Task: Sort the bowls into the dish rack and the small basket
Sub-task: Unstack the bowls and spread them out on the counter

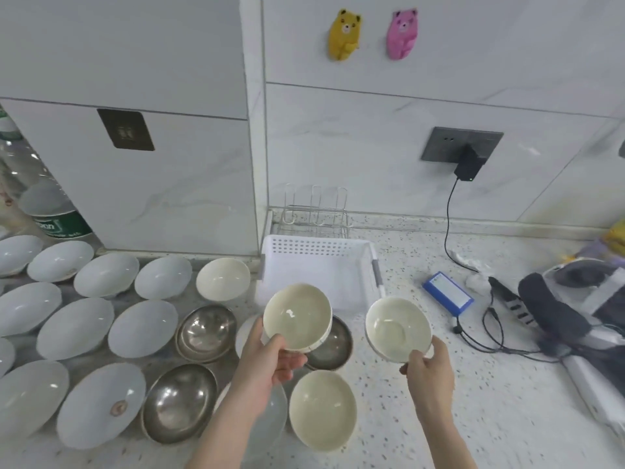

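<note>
- The left hand point(270, 358) has its grip around the near rim of a cream ceramic bowl point(297, 315), thumb up over the edge, fingers underneath, the bowl tipped so its inside faces me
- The right hand point(429, 370) pinches a second cream bowl point(398, 328) at its lower right rim, likewise tilted and lifted off the speckled surface point(490, 401)
- Both bowls hang just in front of the white small basket point(321, 265), the left one overlapping its near wall; the wire dish rack point(314, 214) stands right behind the basket against the wall, with nothing in it
- These bowls look glazed and stiff, light enough for one hand each, yet smooth, and I would guess chippable if knocked together or dropped into the rack's wires
- A hold on the rim with thumb inside and fingers under the foot seems the safest; a pinch at one edge, as on the right, leaves the bowl free to swing
- Many remain on the surface to the left: pale bluish bowls point(76, 328) in rows, steel bowls point(206, 330), and another cream bowl point(323, 409) just below the hands
- Sorting looks barely begun, since the basket shows no bowl inside
</note>
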Tool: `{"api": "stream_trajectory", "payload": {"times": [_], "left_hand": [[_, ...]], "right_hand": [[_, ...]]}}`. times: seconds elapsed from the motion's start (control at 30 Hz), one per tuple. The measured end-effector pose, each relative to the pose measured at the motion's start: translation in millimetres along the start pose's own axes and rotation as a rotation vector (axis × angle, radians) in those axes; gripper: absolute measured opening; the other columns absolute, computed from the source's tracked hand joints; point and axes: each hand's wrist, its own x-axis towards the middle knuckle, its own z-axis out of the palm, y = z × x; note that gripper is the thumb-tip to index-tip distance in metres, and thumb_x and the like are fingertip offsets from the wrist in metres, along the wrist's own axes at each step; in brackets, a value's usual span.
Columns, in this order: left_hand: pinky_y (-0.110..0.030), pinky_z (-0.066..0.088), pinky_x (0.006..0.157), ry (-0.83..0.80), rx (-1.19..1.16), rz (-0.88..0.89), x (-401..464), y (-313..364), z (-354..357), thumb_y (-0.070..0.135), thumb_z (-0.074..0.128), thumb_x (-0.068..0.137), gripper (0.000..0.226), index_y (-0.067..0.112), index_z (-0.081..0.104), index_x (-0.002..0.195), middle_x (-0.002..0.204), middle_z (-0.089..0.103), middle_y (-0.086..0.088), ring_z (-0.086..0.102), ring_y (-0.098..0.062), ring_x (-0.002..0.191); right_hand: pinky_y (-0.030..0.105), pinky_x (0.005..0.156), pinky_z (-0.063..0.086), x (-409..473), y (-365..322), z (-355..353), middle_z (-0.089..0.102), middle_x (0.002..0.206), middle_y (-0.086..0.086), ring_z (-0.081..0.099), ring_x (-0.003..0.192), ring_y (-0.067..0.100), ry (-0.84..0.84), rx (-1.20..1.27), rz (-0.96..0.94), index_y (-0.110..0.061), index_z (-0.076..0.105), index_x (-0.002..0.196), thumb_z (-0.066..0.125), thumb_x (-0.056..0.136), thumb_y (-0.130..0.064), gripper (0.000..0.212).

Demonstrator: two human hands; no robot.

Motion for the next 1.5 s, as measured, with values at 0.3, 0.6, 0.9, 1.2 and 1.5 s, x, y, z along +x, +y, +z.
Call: {"api": "stream_trajectory", "payload": {"times": [0.3,0.6,0.9,1.2,1.5], "left_hand": [[-0.022,0.044,0.04,0.081,0.03,-0.025,-23.0,-21.3,42.2,-0.001,0.04,0.091,0.05,0.043,0.054,0.11,0.072,0.075,-0.014,0.071,-0.024,0.061],[-0.022,0.044,0.041,0.075,0.082,-0.032,-36.3,-30.8,52.4,-0.002,0.039,0.086,0.055,0.046,0.054,0.107,0.074,0.076,-0.014,0.071,-0.024,0.063],[-0.022,0.043,0.041,0.038,0.105,-0.052,-37.8,-41.8,63.9,-0.003,0.041,0.085,0.053,0.039,0.057,0.114,0.076,0.076,-0.018,0.068,-0.021,0.056],[-0.023,0.042,0.04,-0.044,0.124,-0.094,-36.4,-58.4,75.3,0.0,0.044,0.085,0.068,0.048,0.042,0.133,0.076,0.074,-0.024,0.065,-0.021,0.053],[-0.024,0.048,0.047,-0.273,0.341,-0.188,-40.4,-84.5,101.4,0.007,0.04,0.084,0.073,0.061,0.025,0.131,0.074,0.075,-0.019,0.07,-0.022,0.06]], "right_hand": [[0.027,0.05,0.041,20.1,34.8,-2.3,0.068,0.089,0.016,0.063,0.064,0.016,-0.228,-0.005,0.098,-0.015,0.041,0.141,0.044,0.091,-0.005,0.052],[0.031,0.055,0.046,27.9,47.8,7.9,0.067,0.076,0.01,0.065,0.069,0.021,-0.311,0.019,0.086,-0.018,0.04,0.14,0.042,0.089,-0.003,0.052],[0.026,0.05,0.04,31.4,49.2,5.3,0.07,0.071,0.01,0.05,0.055,0.014,-0.416,0.16,0.169,-0.024,0.032,0.141,0.052,0.097,-0.02,0.048],[0.025,0.048,0.034,26.4,50.7,-17.7,0.071,0.08,0.007,0.045,0.058,0.015,-0.371,0.171,0.211,-0.017,0.045,0.136,0.05,0.098,-0.037,0.043],[0.019,0.039,0.029,9.9,57.1,-70.0,0.06,0.052,0.012,0.035,0.038,0.011,-0.589,0.216,0.009,-0.014,0.069,0.092,0.052,0.097,-0.04,0.031]]}}
